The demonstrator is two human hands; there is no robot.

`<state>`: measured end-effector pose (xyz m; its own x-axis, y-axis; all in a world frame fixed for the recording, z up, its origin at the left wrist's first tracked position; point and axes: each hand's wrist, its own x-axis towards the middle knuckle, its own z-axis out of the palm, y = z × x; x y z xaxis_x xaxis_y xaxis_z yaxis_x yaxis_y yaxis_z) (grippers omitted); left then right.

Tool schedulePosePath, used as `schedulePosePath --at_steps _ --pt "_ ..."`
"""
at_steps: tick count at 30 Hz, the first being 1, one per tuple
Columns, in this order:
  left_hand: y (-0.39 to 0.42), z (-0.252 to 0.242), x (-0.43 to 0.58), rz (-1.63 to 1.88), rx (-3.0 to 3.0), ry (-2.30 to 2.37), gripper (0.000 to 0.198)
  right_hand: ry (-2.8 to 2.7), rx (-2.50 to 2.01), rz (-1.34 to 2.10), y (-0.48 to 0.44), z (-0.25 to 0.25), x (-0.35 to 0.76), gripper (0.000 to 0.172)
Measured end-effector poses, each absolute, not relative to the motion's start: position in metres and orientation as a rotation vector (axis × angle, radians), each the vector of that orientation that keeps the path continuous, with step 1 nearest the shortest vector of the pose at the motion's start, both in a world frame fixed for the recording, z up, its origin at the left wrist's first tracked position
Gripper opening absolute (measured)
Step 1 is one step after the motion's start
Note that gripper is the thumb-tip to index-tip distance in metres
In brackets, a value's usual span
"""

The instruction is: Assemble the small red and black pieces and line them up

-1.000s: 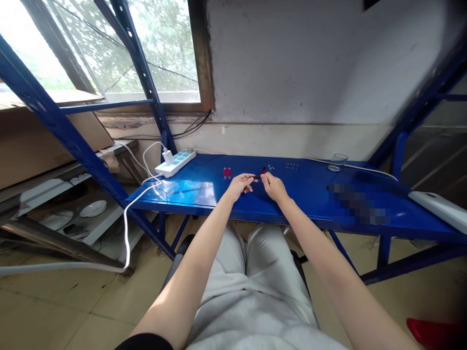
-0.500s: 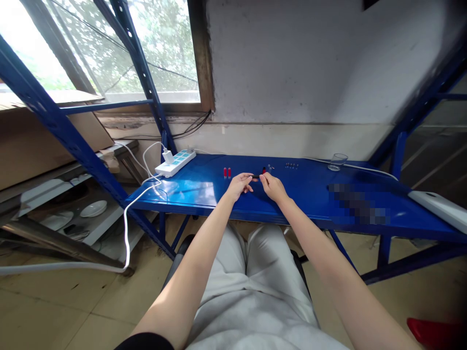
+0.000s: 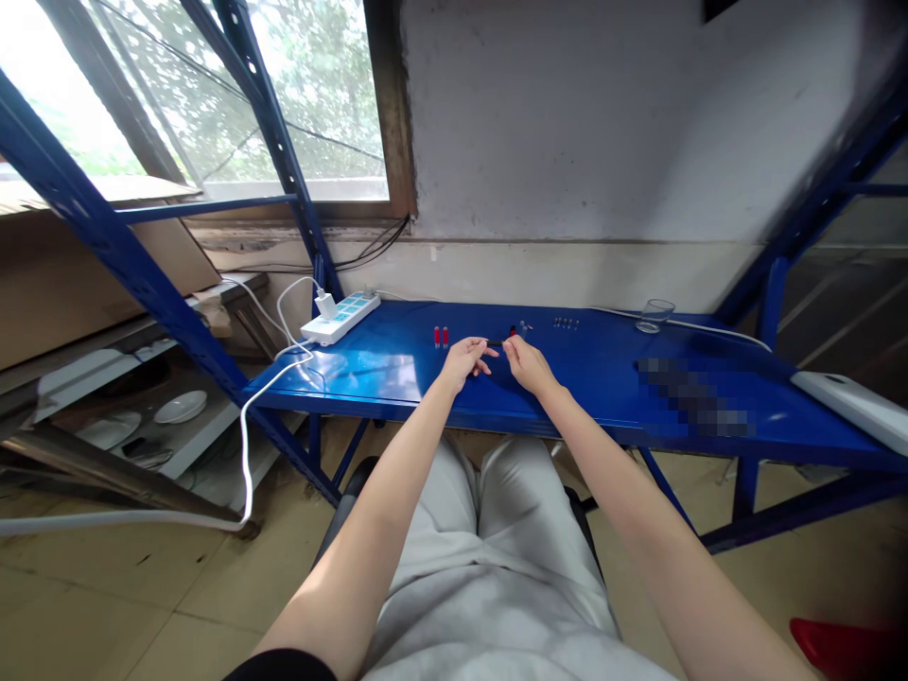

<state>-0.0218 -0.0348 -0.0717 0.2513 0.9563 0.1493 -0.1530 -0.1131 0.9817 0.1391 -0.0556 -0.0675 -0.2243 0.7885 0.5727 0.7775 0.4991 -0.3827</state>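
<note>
2 hands (image 3: 464,362) pinching a black rod (image 3: 495,342), 2 red cylinders (image 3: 445,337) nearby

The surface (image 3: 602,369) is glossy deep blue, with a pale reflection toward its left half. Above it, the thin rod (image 3: 495,342) is black. On it are two red cylinders (image 3: 445,337), a power strip (image 3: 319,333) in white with light-blue socket panels, a colourless clear glass (image 3: 654,317) and, at its right end, a white device (image 3: 855,402). Behind the surface, the wall (image 3: 567,123) is grey with marks above a cream band, and the window frame (image 3: 401,132) is brown. Nearer than the surface, the trousers (image 3: 525,492) are light grey and the sleeve (image 3: 284,666) black.
</note>
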Motion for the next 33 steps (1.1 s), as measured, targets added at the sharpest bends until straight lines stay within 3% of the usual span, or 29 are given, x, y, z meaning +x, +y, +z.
schedulePosePath --at_steps 19,33 --pt "-0.0361 -0.0742 -0.016 1.131 1.381 0.899 0.029 -2.031 -1.315 0.008 -0.0543 -0.0691 0.1381 0.04" --pt "-0.0403 -0.0726 -0.0176 1.196 1.467 0.894 0.014 -1.999 -1.26 0.044 -0.057 -0.0669 0.1393 0.035"
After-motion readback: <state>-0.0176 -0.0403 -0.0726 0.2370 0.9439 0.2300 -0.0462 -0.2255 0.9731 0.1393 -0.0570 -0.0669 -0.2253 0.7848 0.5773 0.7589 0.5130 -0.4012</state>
